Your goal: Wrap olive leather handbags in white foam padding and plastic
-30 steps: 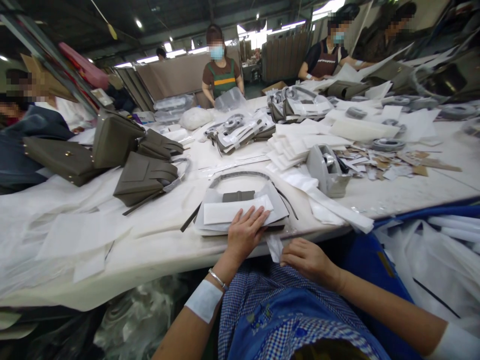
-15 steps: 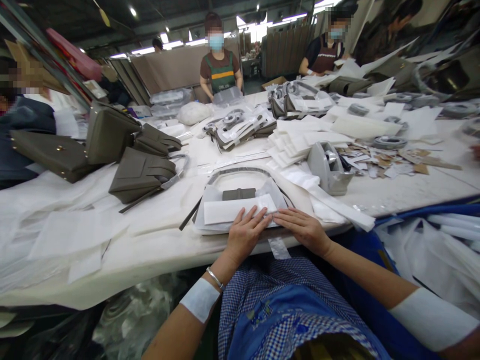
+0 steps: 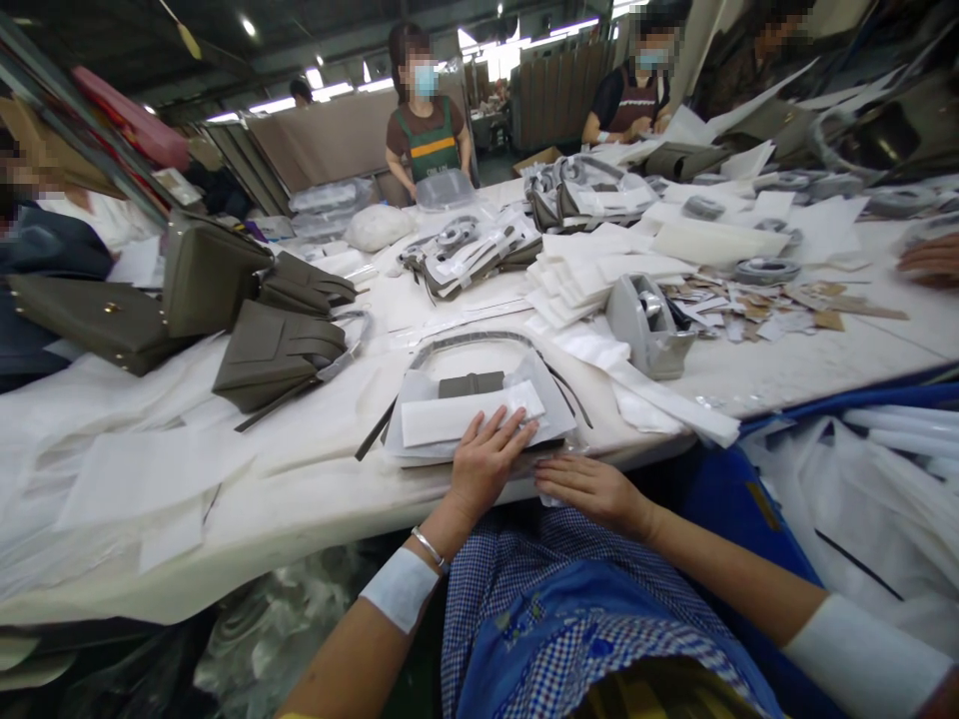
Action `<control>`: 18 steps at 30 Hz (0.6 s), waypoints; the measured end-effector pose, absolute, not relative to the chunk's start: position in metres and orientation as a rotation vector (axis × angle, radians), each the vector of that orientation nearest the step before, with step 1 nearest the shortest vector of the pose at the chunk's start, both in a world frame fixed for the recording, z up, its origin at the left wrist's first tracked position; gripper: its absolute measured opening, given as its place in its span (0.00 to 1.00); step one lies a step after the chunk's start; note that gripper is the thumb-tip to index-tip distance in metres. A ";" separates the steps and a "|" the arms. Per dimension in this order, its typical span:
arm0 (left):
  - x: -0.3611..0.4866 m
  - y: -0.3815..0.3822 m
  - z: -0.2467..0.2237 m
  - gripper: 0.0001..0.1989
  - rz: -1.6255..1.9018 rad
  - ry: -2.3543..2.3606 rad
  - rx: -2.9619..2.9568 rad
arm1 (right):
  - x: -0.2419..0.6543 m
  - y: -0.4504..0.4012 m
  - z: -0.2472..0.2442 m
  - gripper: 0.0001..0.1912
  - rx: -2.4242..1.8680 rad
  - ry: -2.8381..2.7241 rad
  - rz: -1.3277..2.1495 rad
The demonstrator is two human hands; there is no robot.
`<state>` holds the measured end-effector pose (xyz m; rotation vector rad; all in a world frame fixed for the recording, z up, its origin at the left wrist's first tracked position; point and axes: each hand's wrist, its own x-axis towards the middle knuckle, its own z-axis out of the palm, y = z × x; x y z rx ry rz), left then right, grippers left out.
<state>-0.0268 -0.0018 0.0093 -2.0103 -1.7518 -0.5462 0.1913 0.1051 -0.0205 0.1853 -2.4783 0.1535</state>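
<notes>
My left hand point(image 3: 488, 457) lies with spread fingers on a folded white foam sheet point(image 3: 435, 421) on top of a flat-lying bag. Paper point(image 3: 535, 374) wraps part of this bag, whose wrapped handle point(image 3: 479, 340) arches away from me; a dark grey-green tab point(image 3: 471, 383) shows through. My right hand point(image 3: 595, 491) is at the table's front edge, off the bag. Its fingers are together over a small strip of clear tape point(image 3: 552, 498), which they seem to pinch; the thumb is hidden.
Dark grey-green bags point(image 3: 279, 352) stand at left. Foam sheets point(image 3: 580, 272), a grey tape dispenser point(image 3: 650, 325) and paper scraps point(image 3: 756, 310) lie at right. Across the table stands a co-worker point(image 3: 426, 130); another person's hand point(image 3: 929, 262) is at far right.
My right hand has moved down from the bag's near edge to the clear strip at the table edge. My left hand stays on the foam sheet. The view has shifted slightly.
</notes>
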 end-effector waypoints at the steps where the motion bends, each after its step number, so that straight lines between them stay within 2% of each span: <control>1: -0.027 -0.002 0.009 0.20 -0.547 -1.747 -2.006 | 0.185 0.105 -0.019 0.19 0.194 -2.435 0.191; 11: -0.027 0.002 0.003 0.21 -0.530 -1.744 -1.973 | 0.179 0.067 -0.002 0.19 -0.019 -2.351 0.476; 18: -0.027 0.004 0.003 0.20 -0.512 -1.736 -1.979 | 0.169 0.081 0.037 0.17 0.041 -2.356 0.370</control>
